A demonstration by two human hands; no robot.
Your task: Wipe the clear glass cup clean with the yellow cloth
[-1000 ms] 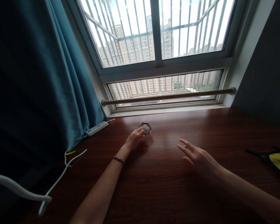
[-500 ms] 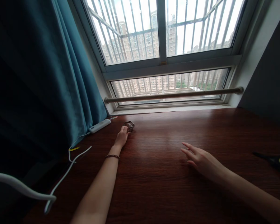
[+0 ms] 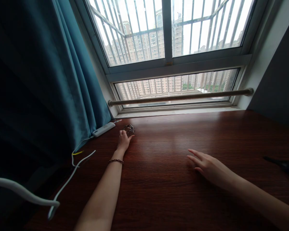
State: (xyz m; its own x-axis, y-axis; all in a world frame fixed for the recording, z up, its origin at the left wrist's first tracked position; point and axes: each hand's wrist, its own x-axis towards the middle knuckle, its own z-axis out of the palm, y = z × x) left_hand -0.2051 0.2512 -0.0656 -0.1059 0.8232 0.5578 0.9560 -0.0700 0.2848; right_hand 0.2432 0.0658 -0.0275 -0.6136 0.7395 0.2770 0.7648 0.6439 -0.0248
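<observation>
Since the dish [image 3: 131,129] could crack, its rim suits the left hand [image 3: 123,140], grip unclear; the right hand [image 3: 205,164] is wide.

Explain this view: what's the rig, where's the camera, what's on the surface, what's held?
There's no machine: these are a person's two bare hands, seen from one head-worn camera looking forward and down. The left hand has its fingers at a clear dish; whether it grips it can't be told. The right hand is open and holds nothing. On the brown wooden surface also lie a white device by the blue curtain and, far right, a black-and-yellow object.
</observation>
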